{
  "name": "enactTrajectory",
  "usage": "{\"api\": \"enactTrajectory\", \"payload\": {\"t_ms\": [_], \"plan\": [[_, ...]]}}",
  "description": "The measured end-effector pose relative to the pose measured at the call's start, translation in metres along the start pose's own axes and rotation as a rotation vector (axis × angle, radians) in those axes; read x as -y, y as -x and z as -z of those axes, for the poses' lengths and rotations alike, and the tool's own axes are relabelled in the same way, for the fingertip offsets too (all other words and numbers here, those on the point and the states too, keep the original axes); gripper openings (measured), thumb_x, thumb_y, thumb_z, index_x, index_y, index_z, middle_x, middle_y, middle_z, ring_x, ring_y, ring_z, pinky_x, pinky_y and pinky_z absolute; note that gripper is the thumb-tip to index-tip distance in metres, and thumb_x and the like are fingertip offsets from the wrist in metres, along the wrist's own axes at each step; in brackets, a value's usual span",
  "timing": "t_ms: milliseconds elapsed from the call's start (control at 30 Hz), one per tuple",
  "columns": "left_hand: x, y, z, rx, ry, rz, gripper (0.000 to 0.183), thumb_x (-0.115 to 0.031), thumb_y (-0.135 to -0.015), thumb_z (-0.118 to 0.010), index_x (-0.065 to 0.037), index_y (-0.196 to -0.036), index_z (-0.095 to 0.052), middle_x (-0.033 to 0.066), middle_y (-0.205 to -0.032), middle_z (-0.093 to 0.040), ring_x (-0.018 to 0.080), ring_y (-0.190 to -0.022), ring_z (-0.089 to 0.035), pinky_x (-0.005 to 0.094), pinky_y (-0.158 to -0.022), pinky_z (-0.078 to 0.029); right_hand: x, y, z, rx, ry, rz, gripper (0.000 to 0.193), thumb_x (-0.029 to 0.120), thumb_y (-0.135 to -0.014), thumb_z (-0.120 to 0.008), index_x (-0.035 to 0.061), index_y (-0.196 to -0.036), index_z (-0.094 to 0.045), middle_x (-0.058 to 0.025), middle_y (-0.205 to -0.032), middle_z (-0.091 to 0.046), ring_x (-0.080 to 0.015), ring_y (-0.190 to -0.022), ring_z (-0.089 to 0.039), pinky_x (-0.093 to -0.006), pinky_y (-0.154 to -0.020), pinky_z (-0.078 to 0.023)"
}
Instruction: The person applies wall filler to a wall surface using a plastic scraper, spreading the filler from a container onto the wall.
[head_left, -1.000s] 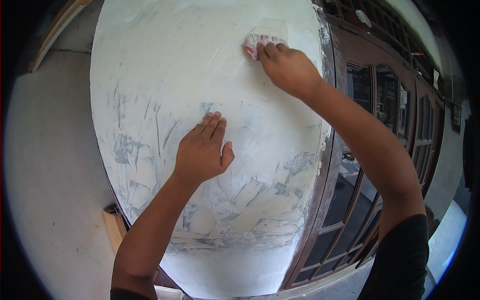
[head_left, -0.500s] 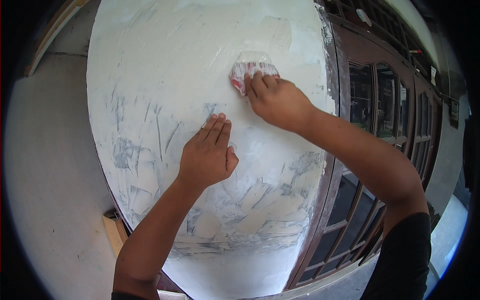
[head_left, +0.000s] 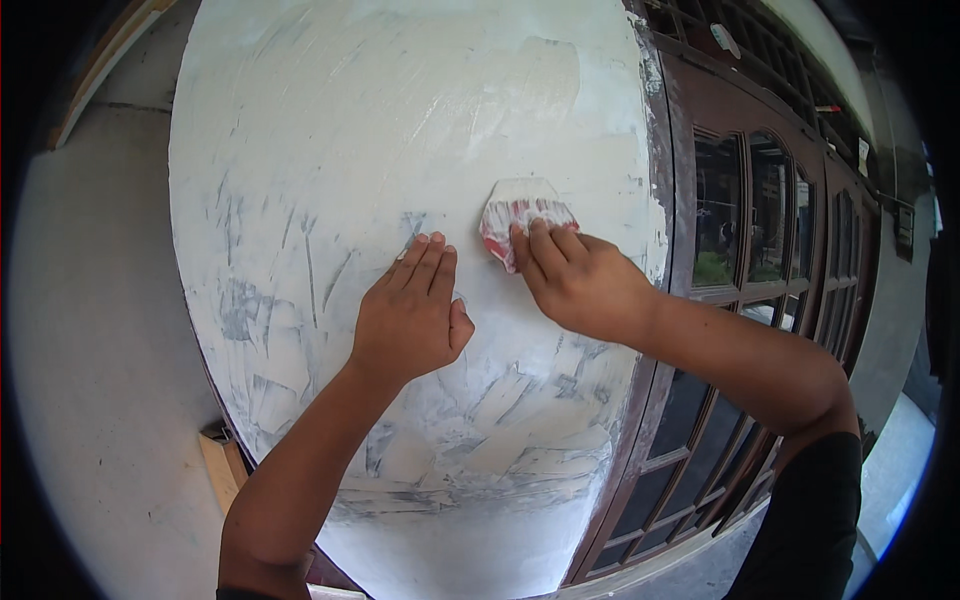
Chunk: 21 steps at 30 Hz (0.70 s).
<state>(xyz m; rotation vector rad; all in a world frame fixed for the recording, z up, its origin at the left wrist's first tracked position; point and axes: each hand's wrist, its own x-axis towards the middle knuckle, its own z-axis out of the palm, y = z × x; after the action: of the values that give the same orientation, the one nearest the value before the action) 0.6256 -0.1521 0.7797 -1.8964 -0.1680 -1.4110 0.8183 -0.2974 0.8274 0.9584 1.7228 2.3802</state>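
Observation:
A putty scraper [head_left: 527,215], red and smeared with white, lies against the white-coated wall panel [head_left: 440,110]. My right hand [head_left: 590,280] grips its lower edge, fingers over the face and thumb hidden behind. Lower and to the left, my left hand [head_left: 408,315] is stretched out toward the panel, fingers straight and together, thumb out to the side. A small pale sliver shows beside its fingertips; what it is I cannot make out. Grey patches and streaks show through the coating around and below both hands.
To the right stands a brown wooden door [head_left: 735,190] with glass panes, its frame bordering the panel. On the left runs a plain grey wall [head_left: 100,300]. A piece of wood [head_left: 222,470] sits low at the panel's left edge.
My right hand has drawn the scraper down the panel and slightly right. My left hand stays in nearly the same place on the panel.

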Motion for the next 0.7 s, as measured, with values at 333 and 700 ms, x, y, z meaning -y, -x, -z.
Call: {"api": "enactTrajectory", "payload": {"t_ms": [333,700], "plan": [[-0.015,-0.012,-0.003,0.008,-0.064,-0.016,0.046,-0.017,-0.078,-0.053,0.01,-0.114,-0.063,0.0261,-0.122,-0.064,0.0357,-0.119,-0.06,0.0504,-0.115,-0.032,-0.143,-0.014,-0.042,0.051,0.146,-0.413,0.018,0.006,-0.082,-0.061,-0.0038,-0.096,-0.065,-0.0136,-0.089,-0.068,-0.0242,-0.081,-0.07,-0.0341,-0.062,-0.059],[-0.01,-0.006,-0.001,0.018,-0.085,-0.009,0.046,-0.018,-0.078,-0.054,0.01,-0.113,-0.064,0.0269,-0.12,-0.065,0.0358,-0.117,-0.061,0.0501,-0.115,-0.032,-0.114,-0.042,-0.001,-0.142,0.025,-0.485,0.015,0.006,-0.079,-0.061,-0.0008,-0.093,-0.065,-0.0108,-0.083,-0.066,-0.0251,-0.079,-0.068,-0.0334,-0.061,-0.058]]}}
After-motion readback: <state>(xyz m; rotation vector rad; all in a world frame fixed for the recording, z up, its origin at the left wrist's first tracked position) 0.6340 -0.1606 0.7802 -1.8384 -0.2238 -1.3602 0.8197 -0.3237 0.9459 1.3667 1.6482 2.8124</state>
